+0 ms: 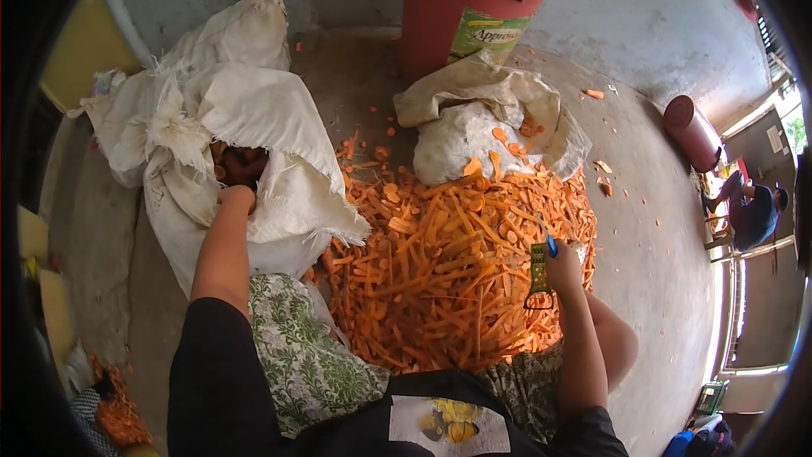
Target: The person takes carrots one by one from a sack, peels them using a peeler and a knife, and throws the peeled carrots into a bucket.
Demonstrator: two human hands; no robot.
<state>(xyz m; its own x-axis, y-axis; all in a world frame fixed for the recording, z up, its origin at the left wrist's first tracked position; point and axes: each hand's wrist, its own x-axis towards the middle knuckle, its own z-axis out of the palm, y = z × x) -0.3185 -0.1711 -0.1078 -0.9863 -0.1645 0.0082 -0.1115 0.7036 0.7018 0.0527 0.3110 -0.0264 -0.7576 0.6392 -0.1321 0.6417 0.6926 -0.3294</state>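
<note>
My left hand point(238, 196) reaches into the mouth of a white woven sack point(279, 161). Dark reddish-brown roots point(241, 166) show inside it, and my fingertips are hidden there. On the right, my right hand point(565, 268) is closed round a blue-handled knife point(552, 245), its thin blade pointing up. Against the same hand is a green slotted tool point(538, 264) with a dark loop at its lower end; whether the fingers grip it too, I cannot tell. Below and between both hands spreads a large heap of orange peelings and slices point(440, 279).
Beyond the heap lies a crumpled white sack point(457, 140), with a red bucket point(431, 17) behind it. Another full sack point(241, 38) leans at back left. A maroon bin point(694, 134) and a seated person point(753, 218) are at far right. Orange scraps point(123, 419) lie at lower left.
</note>
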